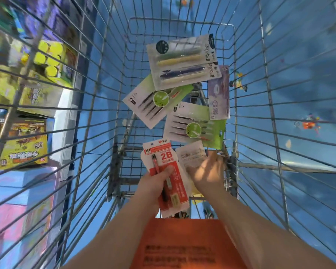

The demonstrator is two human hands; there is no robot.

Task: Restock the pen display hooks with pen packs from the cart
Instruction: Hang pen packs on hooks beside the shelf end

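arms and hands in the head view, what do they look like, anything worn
Both forearms are bare right to the bottom of the frame: no sleeves, gloves, watch or bands visible. No rings show on the left hand; the right hand is motion-blurred, so its fingers cannot be checked.

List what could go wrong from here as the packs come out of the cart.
1. The left hand grips the red 2B pack low down, so its upper part may flop or slip.
2. The right hand is blurred over the white pack; its grip may miss.
3. The green packs overlap loosely and could slide when neighbours are pulled.
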